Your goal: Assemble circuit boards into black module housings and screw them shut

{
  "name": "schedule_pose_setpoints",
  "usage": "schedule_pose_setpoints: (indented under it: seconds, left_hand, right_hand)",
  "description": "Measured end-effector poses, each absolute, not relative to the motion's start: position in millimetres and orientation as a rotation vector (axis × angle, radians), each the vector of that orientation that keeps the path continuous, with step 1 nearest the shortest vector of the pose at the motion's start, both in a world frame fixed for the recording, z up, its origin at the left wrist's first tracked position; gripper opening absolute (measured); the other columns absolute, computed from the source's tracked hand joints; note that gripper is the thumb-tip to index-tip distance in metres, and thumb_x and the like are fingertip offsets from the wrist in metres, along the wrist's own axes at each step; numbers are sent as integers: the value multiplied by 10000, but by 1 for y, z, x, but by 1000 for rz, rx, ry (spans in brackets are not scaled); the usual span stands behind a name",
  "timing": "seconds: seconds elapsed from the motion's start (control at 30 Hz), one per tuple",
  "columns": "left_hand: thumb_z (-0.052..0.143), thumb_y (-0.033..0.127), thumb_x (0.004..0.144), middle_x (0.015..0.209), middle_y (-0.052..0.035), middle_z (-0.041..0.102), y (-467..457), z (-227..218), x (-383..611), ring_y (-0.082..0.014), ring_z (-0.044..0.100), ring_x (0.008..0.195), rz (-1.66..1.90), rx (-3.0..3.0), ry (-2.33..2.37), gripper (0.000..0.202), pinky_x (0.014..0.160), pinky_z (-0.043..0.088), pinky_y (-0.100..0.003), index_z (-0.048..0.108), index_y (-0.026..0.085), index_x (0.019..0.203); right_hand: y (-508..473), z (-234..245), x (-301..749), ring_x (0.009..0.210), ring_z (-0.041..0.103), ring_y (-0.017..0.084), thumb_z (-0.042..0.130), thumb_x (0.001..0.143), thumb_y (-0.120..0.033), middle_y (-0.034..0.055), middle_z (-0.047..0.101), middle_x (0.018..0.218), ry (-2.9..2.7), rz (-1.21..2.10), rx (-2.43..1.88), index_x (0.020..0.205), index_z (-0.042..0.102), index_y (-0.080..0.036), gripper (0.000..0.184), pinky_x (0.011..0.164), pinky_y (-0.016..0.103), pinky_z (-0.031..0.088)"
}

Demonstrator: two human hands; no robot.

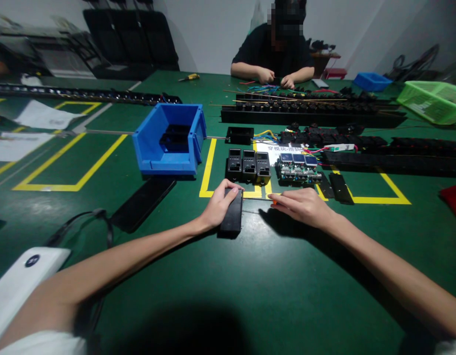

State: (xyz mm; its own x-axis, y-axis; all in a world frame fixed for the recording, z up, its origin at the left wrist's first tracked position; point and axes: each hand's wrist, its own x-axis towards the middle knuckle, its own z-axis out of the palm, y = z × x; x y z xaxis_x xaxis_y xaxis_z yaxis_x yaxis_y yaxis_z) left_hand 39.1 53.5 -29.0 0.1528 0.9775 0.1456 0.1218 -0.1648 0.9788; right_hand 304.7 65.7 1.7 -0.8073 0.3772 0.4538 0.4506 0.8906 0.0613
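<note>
My left hand is closed around a black rectangular plastic case, thumb on top, near its far end. Across from it, my right hand pinches a small orange-handled screwdriver. Its thin shaft points left toward the case's far right corner; whether the tip touches is too fine to tell. Just beyond my hands stand three black module housings. To their right sit several circuit boards with small displays. Flat black plates lie beside the boards.
A blue bin holding black parts stands at left, with a black phone before it. A white power bank with a cable lies near my left arm. Long black rails and wires cross the far side, where another person works.
</note>
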Motion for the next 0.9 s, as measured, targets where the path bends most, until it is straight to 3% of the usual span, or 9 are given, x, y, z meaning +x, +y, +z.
schedule_pose_setpoints:
  seconds: [0.13,0.23,0.33,0.5,0.63,0.77,0.9]
  left_hand:
    - [521,402,912,976,-64,641,54,-30,39,-194,598,897,1139,1477,1115,239,853,463,-342,574,170,931]
    - [521,400,916,992,-65,645,54,-31,38,-195,601,907,1146,1474,1111,238,861,460,-342,578,169,932]
    - [518,404,924,999,-63,648,55,-32,37,-199,600,946,1142,1492,1103,244,895,450,-342,589,171,938]
    - [517,395,929,997,-58,649,54,-33,37,-191,609,922,1148,1488,1096,238,870,454,-331,595,170,949]
    - [515,391,933,1001,-54,644,54,-33,37,-185,610,916,1164,1476,1099,235,866,458,-326,591,171,953]
    - [521,405,925,993,-58,653,54,-33,38,-188,616,888,1173,1465,1112,242,843,474,-330,587,173,940]
    - [518,390,923,992,-66,656,54,-32,39,-190,615,890,1184,1451,1111,231,823,483,-327,583,169,929]
  right_hand:
    - [65,-2,306,617,638,122,543,951,-187,40,720,745,-2597,-363,-533,1165,653,-140,245,536,234,442]
    - [64,-3,302,590,633,122,567,937,-238,34,719,706,-2532,-196,-623,1094,697,-161,218,527,233,449]
    - [59,1,296,602,649,138,569,926,-324,56,733,726,-2350,270,-834,960,743,-165,238,541,245,480]
    - [60,13,285,516,620,137,477,928,-505,100,758,836,-1456,1204,-1184,842,731,-141,452,437,251,486]
    - [67,15,285,570,661,135,565,875,-452,137,763,968,-1150,1763,-1260,857,731,-128,365,478,233,514]
    - [68,12,289,539,667,113,678,831,-412,149,758,1010,-1369,1960,-1293,964,728,-125,320,393,174,413]
    - [67,9,291,356,455,37,695,817,-473,57,727,685,-1643,1831,-1294,952,732,-115,385,335,168,265]
